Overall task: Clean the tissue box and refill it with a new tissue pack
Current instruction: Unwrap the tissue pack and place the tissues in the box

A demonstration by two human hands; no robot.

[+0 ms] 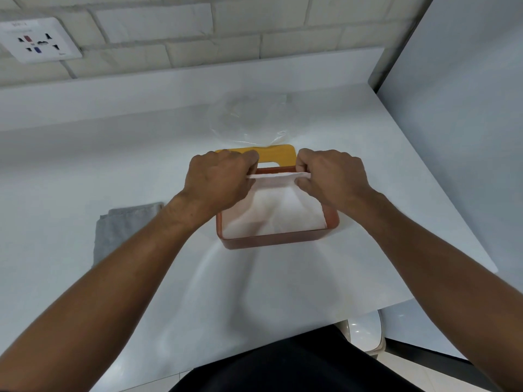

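An orange-brown tissue box stands open on the white counter, filled with white tissues. Its yellow lid with a slot lies just behind it. My left hand and my right hand are over the far end of the box. Each pinches one end of the top tissue's folded edge, which is stretched between them and lifted slightly.
A folded grey cloth lies on the counter to the left of the box. A crumpled clear plastic wrapper rests behind the lid. A wall socket is at the back left. A grey panel borders the counter's right side.
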